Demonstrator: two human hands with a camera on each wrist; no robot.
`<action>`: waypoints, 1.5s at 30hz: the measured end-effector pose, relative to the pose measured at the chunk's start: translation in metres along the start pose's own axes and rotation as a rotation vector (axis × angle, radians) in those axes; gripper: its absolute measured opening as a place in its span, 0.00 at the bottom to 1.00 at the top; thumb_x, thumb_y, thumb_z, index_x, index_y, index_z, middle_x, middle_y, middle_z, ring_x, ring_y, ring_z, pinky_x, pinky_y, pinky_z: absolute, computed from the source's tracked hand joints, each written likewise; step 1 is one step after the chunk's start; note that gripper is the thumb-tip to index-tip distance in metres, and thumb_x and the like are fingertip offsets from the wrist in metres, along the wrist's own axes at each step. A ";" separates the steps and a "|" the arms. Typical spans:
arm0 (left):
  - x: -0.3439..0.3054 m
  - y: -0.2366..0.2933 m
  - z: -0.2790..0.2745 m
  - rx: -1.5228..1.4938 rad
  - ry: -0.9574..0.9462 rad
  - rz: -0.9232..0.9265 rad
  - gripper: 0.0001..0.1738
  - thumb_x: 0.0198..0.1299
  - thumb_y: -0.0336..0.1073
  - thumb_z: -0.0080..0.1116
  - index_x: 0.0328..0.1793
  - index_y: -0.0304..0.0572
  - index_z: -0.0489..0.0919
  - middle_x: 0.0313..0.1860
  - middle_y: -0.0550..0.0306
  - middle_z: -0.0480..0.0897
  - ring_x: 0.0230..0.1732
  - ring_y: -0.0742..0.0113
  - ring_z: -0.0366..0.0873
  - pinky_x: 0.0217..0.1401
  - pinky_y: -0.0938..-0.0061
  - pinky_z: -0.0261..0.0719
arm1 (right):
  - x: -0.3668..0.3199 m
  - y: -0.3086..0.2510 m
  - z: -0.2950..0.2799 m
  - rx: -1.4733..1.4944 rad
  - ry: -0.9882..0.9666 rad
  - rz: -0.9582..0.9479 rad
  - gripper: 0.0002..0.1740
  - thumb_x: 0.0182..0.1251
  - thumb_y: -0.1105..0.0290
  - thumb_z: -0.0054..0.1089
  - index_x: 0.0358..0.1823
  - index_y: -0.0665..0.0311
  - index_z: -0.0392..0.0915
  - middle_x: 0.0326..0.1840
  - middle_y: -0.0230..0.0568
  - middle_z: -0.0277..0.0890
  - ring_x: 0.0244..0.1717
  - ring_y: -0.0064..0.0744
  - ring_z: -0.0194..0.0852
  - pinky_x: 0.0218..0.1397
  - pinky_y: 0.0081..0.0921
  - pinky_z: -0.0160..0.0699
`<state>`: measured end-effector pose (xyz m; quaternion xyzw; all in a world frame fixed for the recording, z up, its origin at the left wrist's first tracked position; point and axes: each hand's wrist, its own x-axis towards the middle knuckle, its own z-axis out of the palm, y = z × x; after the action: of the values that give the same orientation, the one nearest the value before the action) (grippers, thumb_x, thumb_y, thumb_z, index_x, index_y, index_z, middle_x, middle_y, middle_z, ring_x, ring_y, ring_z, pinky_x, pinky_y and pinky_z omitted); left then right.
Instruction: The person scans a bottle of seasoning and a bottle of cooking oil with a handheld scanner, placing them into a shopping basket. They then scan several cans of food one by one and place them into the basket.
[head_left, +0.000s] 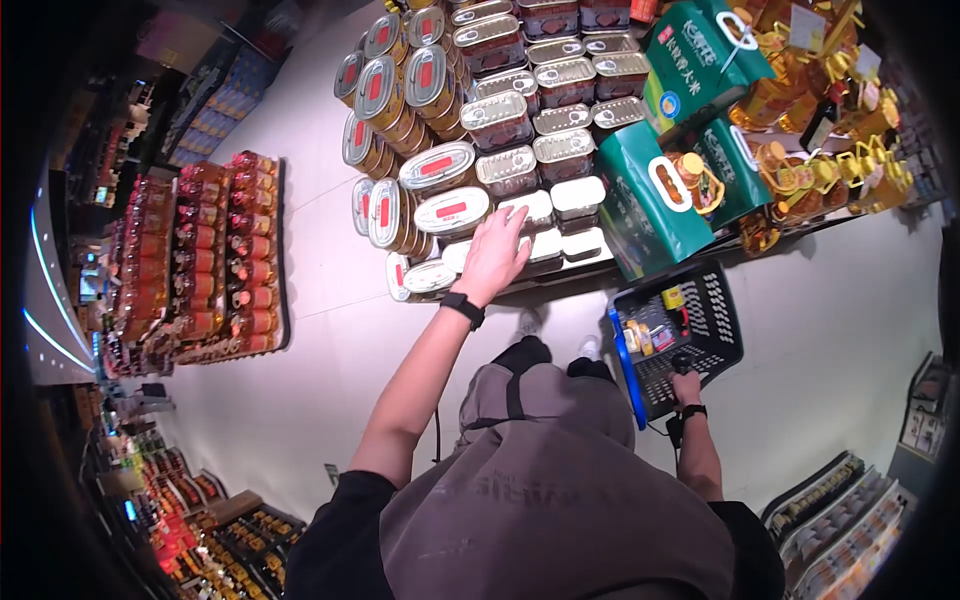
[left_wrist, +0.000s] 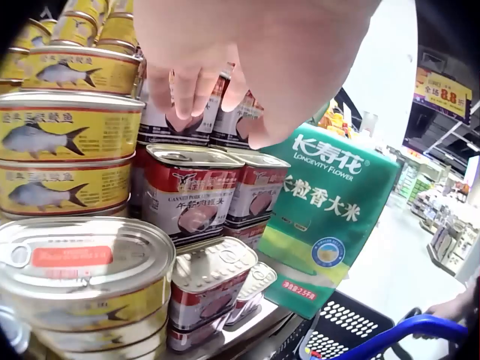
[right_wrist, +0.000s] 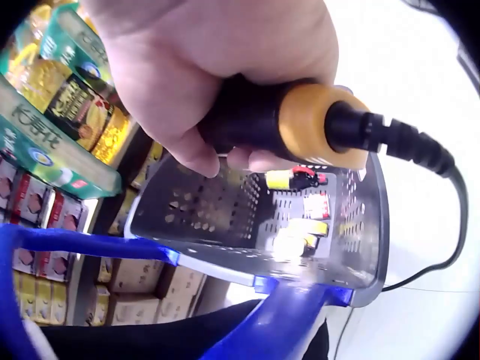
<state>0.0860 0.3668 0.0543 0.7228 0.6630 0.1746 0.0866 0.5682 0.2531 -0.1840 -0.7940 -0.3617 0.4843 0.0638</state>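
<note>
My left hand (head_left: 495, 252) reaches over the stacked red luncheon-meat cans (head_left: 507, 171). In the left wrist view, the hand (left_wrist: 255, 52) hangs above a front can (left_wrist: 193, 191), its fingers spread and slightly bent before the cans behind; whether they touch one cannot be told. Yellow fish cans (left_wrist: 67, 139) stand to the left, a green rice pack (left_wrist: 330, 217) to the right. My right hand (head_left: 685, 388) is over the dark basket (head_left: 722, 345). It grips a black and orange cylinder with a cable (right_wrist: 315, 124), fingers curled round it. Small packages (right_wrist: 304, 232) lie in the basket.
Oil bottles (head_left: 800, 180) stand beyond the green packs at right. A pallet of red-labelled bottles (head_left: 255, 255) is across the aisle at left. Low shelves (head_left: 845, 525) stand at lower right. The basket's blue handle (right_wrist: 255, 322) hangs on its near side, with pale floor (head_left: 820, 330) around.
</note>
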 end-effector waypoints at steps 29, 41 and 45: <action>0.013 -0.055 0.069 0.226 0.080 0.324 0.34 0.61 0.27 0.54 0.77 0.43 0.67 0.69 0.38 0.71 0.68 0.44 0.68 0.75 0.52 0.63 | -0.165 -0.066 0.038 0.252 0.446 -0.018 0.25 0.57 0.69 0.69 0.55 0.75 0.78 0.40 0.52 0.85 0.38 0.41 0.86 0.45 0.36 0.83; 0.001 -0.055 -0.034 -0.627 -0.045 0.049 0.30 0.59 0.32 0.71 0.69 0.45 0.78 0.54 0.48 0.78 0.52 0.54 0.78 0.56 0.67 0.77 | -0.176 -0.136 0.037 0.117 0.380 -0.251 0.27 0.56 0.66 0.73 0.57 0.70 0.79 0.48 0.52 0.86 0.50 0.44 0.85 0.57 0.34 0.79; -0.009 -0.076 -0.072 -1.297 -0.336 -0.232 0.30 0.67 0.32 0.66 0.74 0.38 0.72 0.56 0.55 0.82 0.51 0.74 0.81 0.50 0.77 0.84 | -0.200 -0.200 0.038 0.156 0.173 -0.428 0.23 0.57 0.65 0.75 0.52 0.68 0.81 0.43 0.44 0.86 0.46 0.34 0.84 0.56 0.31 0.79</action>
<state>-0.0113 0.3585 0.0929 0.4662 0.4749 0.4119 0.6224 0.3808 0.2624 0.0308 -0.7304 -0.4764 0.4166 0.2569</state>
